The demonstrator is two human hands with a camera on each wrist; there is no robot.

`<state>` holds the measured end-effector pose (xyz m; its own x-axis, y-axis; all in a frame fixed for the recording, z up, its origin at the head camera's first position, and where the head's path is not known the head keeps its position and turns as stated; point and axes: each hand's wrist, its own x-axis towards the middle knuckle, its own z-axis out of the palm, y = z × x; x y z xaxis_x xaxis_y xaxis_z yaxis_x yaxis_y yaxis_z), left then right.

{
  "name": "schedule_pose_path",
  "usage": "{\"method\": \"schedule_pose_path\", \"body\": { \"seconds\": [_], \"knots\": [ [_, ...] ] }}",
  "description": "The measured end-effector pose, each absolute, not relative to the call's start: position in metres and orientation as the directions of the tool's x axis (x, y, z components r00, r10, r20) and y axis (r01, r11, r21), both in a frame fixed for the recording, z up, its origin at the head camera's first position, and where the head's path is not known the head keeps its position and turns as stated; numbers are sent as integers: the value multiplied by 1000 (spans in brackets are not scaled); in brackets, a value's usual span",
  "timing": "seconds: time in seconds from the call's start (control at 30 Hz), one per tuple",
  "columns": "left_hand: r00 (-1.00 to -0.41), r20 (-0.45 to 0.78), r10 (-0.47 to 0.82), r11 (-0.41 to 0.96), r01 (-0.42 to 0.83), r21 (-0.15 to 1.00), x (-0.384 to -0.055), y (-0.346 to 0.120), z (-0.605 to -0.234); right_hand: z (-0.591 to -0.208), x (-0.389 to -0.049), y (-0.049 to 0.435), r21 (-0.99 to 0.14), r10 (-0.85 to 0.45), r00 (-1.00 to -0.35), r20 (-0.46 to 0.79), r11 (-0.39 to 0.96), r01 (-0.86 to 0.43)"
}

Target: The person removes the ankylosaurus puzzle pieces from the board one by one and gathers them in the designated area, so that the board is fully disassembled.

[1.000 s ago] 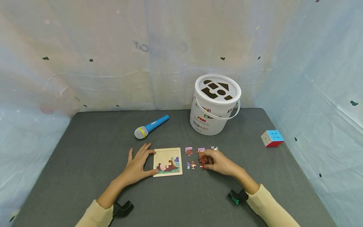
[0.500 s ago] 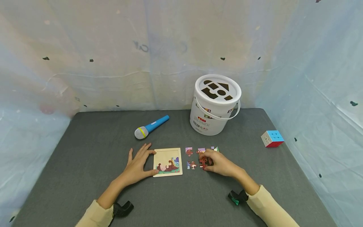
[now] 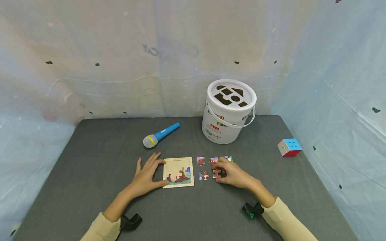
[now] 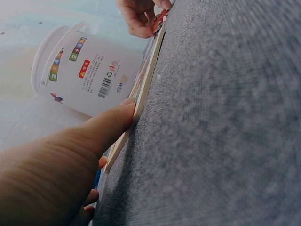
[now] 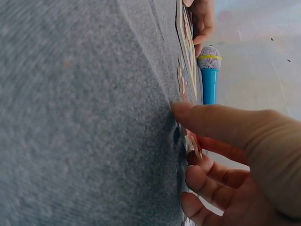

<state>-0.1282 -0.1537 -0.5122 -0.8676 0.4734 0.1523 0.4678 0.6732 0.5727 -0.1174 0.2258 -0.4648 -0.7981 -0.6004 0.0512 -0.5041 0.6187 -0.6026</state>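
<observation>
A small wooden jigsaw board point(image 3: 176, 163) lies at the middle of the table, its lower part filled with coloured pieces. My left hand point(image 3: 146, 177) has its fingers spread at the board's left side. The thumb rests on the lower left corner and the index fingertip is at the upper left. Right of the board, my right hand point(image 3: 234, 174) holds a reddish-brown puzzle piece point(image 3: 216, 173) between thumb and fingers, low over the table. In the right wrist view the piece point(image 5: 194, 143) is partly hidden by the fingers.
Loose puzzle pieces lie close by, including a purple-topped piece point(image 3: 200, 160) and one below it point(image 3: 203, 175). Behind stand a white lidded bucket point(image 3: 224, 113) and a blue toy microphone point(image 3: 164, 133). A puzzle cube point(image 3: 289, 147) sits near the right edge.
My right thumb and fingers have shifted slightly around the reddish-brown puzzle piece, which turns and shows a lighter face. My left hand and the board stay in place.
</observation>
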Motion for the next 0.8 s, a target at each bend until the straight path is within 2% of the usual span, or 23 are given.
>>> {"method": "schedule_pose_path", "body": {
  "seconds": [0.6, 0.8],
  "knots": [
    [-869, 147, 473, 677, 465, 570, -129, -154, -512, -465, -119, 228, -546, -600, -795, 91, 637, -544],
    [-867, 153, 474, 672, 468, 574, -129, -154, -512, -469, -119, 229, -573, -606, -786, 122, 604, -554]
  ]
}}
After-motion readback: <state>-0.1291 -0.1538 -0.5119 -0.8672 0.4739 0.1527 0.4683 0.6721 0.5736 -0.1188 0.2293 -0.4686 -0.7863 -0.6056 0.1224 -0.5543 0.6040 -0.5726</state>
